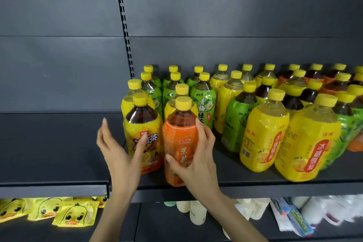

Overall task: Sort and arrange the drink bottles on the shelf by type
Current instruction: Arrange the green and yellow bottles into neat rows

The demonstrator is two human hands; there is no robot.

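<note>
From the head view, my right hand (196, 155) has its fingers wrapped round an orange-labelled tea bottle (179, 143) at the shelf (59, 155) front edge; my left hand (117, 149) is spread open against the yellow-labelled black tea bottle (143, 135) beside it. Green, yellow and orange bottles to the right look mixed, so I judge much sorting remains.

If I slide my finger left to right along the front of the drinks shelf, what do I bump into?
Left hand → yellow-label dark tea bottle → orange bottle held by the right hand → green bottle → yellow pear-drink bottle → bigger-looking yellow pear-drink bottle.
</note>
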